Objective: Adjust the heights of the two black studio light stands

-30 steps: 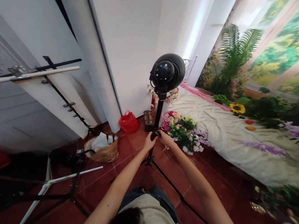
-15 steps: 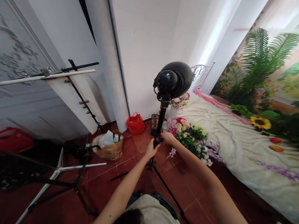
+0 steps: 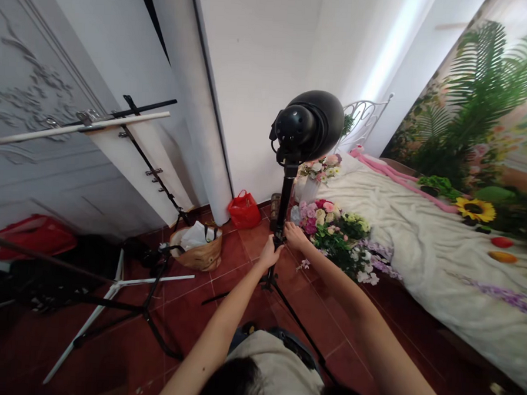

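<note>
Two hands on stand: left hand [image 3: 269, 255] and right hand [image 3: 295, 237], both at upright black metal pole [image 3: 286, 193], below large black dome-shaped lamp head [image 3: 314, 126].
Left fingers: curled narrow around pole at small dark collar [image 3: 278, 239].
Right fingers: bent in against right side of pole, slightly higher than left; partly hidden, cannot tell if closed on a knob.
Pole position: standing on red-brown tiled floor [image 3: 238, 249], in front of body, between basket and bed.
Step in hand: judging by hand placement, gripping and probably working collar.
Next move: would call for firm left hold, free right fingers, top-heavy lamp head balanced over base.
Bed side: cream-blanketed bed [image 3: 365, 194], left edge near pole; pink, white and yellow flower pile [image 3: 328, 224] along that edge, just beside right hand, easy to brush.
Left side: tan woven basket [image 3: 202, 256] and shiny red plastic bag [image 3: 244, 211] on floor, apart from pole; white tube leg [image 3: 175, 280] pointing in from left.
Low edges: thin black stand leg [image 3: 300, 330] running past body on right, trip risk.
Open room: tiles showing between pole and basket; more headroom above lamp head, towards plain white wall [image 3: 261, 73].
</note>
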`<state>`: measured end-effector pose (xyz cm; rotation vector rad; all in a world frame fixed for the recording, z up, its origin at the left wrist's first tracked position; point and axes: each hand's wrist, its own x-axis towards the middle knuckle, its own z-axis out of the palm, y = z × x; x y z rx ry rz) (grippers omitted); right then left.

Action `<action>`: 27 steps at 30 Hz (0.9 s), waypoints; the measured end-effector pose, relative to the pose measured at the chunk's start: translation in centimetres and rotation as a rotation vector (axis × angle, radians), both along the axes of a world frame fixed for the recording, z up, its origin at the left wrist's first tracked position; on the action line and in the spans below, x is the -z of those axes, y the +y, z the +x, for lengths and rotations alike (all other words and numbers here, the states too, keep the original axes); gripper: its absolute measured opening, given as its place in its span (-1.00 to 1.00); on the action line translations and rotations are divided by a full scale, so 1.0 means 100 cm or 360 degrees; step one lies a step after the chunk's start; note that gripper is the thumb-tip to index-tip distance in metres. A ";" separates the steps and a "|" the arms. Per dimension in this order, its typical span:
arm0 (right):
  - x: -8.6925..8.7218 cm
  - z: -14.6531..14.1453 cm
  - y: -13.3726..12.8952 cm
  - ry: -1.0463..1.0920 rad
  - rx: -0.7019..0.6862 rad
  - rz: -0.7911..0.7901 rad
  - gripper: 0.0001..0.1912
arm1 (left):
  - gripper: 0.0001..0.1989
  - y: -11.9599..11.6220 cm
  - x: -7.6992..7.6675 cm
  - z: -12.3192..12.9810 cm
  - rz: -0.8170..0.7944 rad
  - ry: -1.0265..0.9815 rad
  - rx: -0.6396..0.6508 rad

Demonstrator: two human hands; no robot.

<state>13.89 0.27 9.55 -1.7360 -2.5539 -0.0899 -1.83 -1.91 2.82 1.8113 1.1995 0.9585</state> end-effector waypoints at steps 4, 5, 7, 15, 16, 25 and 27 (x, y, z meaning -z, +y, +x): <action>0.010 0.001 -0.002 0.0013 -0.0191 -0.0019 -0.67 | -0.54 0.002 0.003 0.001 -0.0002 -0.0004 0.0046; 0.014 -0.001 -0.005 0.0057 -0.0143 0.0053 -0.65 | -0.54 0.002 0.003 0.000 0.0006 -0.0009 0.0051; 0.022 -0.008 -0.014 0.0171 0.0069 0.0200 -0.59 | -0.54 0.002 0.002 0.000 0.0009 -0.0008 0.0048; 0.010 -0.020 -0.025 0.0338 0.0478 -0.0307 -0.58 | -0.56 -0.003 -0.009 -0.004 -0.0060 -0.0010 0.0072; 0.003 -0.017 -0.022 0.0297 0.0442 -0.0380 -0.57 | -0.55 -0.003 -0.010 -0.004 -0.0065 0.0004 0.0068; -0.037 -0.006 -0.006 0.0221 0.0402 -0.0496 -0.67 | -0.50 -0.004 -0.013 -0.007 -0.0064 0.0214 0.0051; -0.033 -0.007 -0.016 0.0237 0.0431 -0.0468 -0.66 | -0.49 -0.004 -0.014 -0.008 -0.0064 0.0262 0.0047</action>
